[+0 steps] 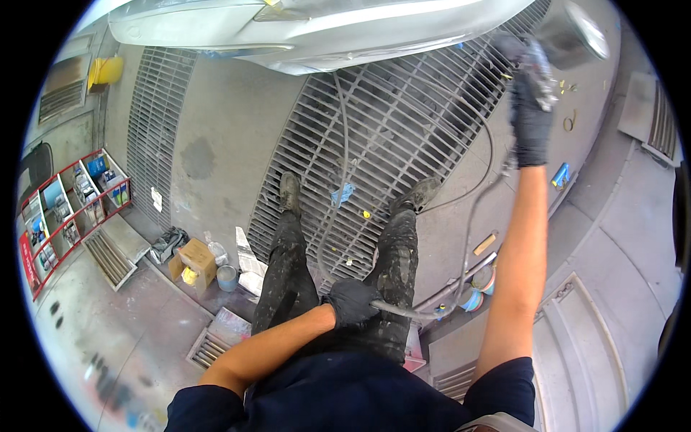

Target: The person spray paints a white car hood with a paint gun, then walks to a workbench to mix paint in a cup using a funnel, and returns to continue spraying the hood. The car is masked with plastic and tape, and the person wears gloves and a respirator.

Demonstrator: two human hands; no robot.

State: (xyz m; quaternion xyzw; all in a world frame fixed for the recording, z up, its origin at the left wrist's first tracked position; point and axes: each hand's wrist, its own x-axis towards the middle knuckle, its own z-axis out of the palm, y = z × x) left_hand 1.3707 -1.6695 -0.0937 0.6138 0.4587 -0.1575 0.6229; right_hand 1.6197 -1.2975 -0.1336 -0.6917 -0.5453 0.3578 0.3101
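My right hand (533,126), in a black glove, stretches far forward at the right. It is closed around a spray gun (536,68), which is blurred and silvery. A grey air hose (471,230) runs down from beneath that hand and loops back toward my waist. There my left hand (351,302), also black-gloved, is wrapped round the hose, with its fingers mostly turned out of sight. Ahead of me spans a glossy pale car bumper (345,36), to the left of the spray gun.
Under my shoes lies a metal floor grate (367,137) with more hose across it. A grey metal drum (568,36) stands at the far right. Cans (471,299) stand right of my legs. At left are a red-framed shelf (75,205) and a cardboard box (196,263).
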